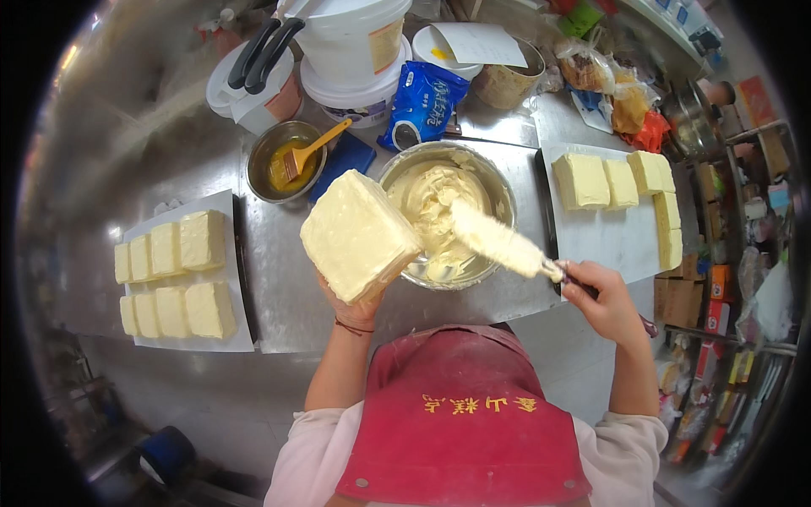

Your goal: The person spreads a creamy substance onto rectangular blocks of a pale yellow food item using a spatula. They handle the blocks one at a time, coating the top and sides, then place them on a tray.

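Observation:
Raised on my left hand point(350, 305) is a square block point(358, 234) coated in pale yellow cream, tilted, hiding most of the fingers. My right hand point(602, 298) grips the dark handle of a spatula point(500, 241), whose blade is thickly covered with the same cream and slightly blurred. That blade is over the right side of a metal bowl point(504, 184). Inside the bowl, whipped pale cream point(443, 190) is heaped in the middle and smeared up the wall. The block overlaps the bowl's left rim in view.
Cream-coated blocks stand on paper-lined trays at left point(177, 285) and right point(608, 234). Behind are a small bowl point(253, 171) of yellow liquid with a brush point(323, 142), a blue packet point(427, 101), white tubs point(351, 70) and black-handled tools point(272, 57). Shelves point(728, 329) line the right.

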`<state>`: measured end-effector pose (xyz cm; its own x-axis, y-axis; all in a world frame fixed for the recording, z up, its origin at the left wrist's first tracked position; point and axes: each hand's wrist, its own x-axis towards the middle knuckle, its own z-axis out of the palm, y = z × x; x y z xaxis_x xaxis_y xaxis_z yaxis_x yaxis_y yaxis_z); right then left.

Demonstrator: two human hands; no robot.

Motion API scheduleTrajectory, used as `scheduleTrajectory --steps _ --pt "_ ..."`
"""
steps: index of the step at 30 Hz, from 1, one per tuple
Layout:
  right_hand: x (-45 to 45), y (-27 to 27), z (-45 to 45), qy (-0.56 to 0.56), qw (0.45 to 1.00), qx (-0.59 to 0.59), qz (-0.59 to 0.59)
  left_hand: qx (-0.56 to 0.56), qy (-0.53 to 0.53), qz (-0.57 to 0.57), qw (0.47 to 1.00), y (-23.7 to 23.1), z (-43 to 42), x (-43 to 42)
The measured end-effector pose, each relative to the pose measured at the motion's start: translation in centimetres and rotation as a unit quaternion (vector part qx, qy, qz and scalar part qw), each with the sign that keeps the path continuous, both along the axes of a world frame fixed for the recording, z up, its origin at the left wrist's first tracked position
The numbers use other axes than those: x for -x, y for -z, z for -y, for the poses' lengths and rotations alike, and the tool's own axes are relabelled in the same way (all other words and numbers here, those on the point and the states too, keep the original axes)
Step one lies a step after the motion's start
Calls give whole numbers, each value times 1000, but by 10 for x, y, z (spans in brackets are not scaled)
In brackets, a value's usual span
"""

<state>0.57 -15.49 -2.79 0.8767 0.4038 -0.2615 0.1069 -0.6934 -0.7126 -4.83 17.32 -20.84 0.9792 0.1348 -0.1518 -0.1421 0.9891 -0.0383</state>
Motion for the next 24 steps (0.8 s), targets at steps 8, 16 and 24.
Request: scheduleTrajectory --steps 8,16,24 --pt "2 38 21 38 998 46 -23 -54 -14 13 998 -26 17 20" --pt "-28 47 -5 -96 969 225 43 -87 -45 35 995 -32 0 60" --pt "-73 100 -99 -258 876 398 94 -86 -101 19 991 -29 -22 80"
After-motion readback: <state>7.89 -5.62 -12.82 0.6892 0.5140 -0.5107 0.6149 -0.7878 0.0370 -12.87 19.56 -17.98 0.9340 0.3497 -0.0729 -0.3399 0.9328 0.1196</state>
